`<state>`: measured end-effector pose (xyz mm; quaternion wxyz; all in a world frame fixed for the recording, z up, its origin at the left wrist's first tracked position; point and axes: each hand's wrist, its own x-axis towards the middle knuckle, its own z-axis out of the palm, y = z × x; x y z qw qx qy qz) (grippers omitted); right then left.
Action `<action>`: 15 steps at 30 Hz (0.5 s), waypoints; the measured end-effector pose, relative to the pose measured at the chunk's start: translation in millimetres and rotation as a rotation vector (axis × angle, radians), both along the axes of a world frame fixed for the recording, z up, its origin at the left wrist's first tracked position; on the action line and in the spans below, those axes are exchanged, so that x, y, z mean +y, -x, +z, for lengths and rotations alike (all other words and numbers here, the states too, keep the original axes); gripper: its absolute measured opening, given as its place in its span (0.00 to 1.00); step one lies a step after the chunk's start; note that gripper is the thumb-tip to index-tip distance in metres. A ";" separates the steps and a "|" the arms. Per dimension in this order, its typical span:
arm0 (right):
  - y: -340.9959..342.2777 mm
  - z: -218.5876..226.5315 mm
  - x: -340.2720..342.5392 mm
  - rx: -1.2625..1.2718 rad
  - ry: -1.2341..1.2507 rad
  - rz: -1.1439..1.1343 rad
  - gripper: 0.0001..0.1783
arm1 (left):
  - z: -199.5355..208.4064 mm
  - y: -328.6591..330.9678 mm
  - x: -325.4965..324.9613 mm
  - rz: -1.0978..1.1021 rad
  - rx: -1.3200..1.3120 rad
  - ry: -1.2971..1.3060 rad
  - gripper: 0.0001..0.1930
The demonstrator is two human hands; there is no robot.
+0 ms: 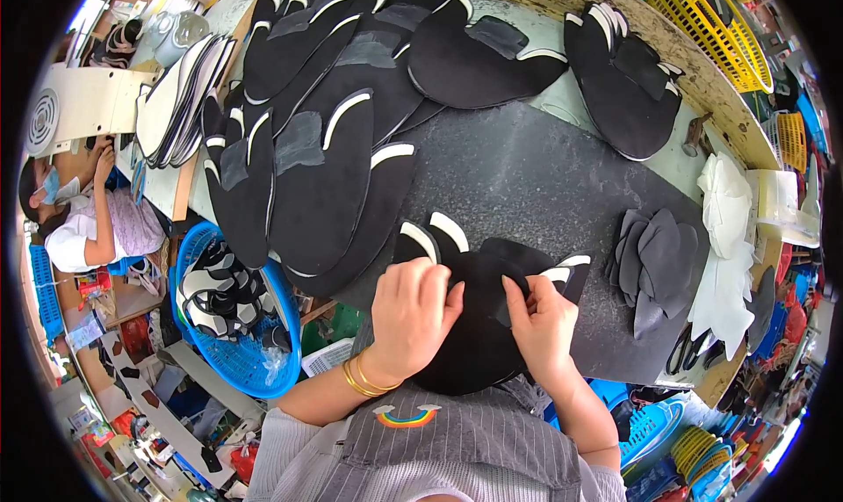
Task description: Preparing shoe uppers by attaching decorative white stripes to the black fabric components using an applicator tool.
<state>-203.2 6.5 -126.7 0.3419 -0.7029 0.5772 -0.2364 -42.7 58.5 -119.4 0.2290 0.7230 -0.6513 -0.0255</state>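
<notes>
"So, what do those hands have?"

"The left hand (411, 313) and the right hand (544, 322) both pinch one black piece (465, 339) with white strips."

"Where is it?"

"At the near edge of the counter (531, 8), by the striped apron (492, 440). Little dark pieces (654, 269) lie piled to the right."

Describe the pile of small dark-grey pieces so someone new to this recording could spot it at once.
Find the large dark board on the worktop. On its right part, between the right hand and the crumpled white sheets, lies the pile of small dark-grey pieces. They overlap like petals and show none of the white edging seen on the larger black pieces.
</notes>
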 end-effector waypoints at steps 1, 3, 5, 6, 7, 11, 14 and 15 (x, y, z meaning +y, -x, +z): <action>0.3 -0.5 1.1 0.002 0.038 0.017 0.11 | 0.5 -5.2 2.1 -0.210 -0.051 0.006 0.16; 0.4 -5.2 4.1 0.010 0.129 0.051 0.09 | -0.7 -5.5 4.4 -0.465 -0.024 -0.085 0.26; 1.5 -6.7 5.9 -0.005 0.162 0.067 0.09 | -3.6 -1.4 7.6 -0.521 0.068 -0.244 0.34; 3.1 -6.7 7.9 -0.021 0.167 0.068 0.08 | -2.6 -0.5 6.5 -0.529 0.068 -0.248 0.34; 4.3 -6.9 8.8 -0.037 0.172 0.069 0.08 | 0.2 0.4 5.0 -0.524 0.082 -0.278 0.37; 5.0 -6.9 6.2 -0.053 0.147 0.038 0.07 | 6.3 1.6 2.1 -0.525 0.125 -0.364 0.42; 2.4 -4.0 4.6 -0.003 0.110 0.018 0.08 | 7.3 2.8 -1.0 -0.533 0.112 -0.381 0.43; 1.6 -2.2 3.4 0.047 0.114 0.023 0.09 | 7.2 3.9 -2.1 -0.541 0.116 -0.377 0.43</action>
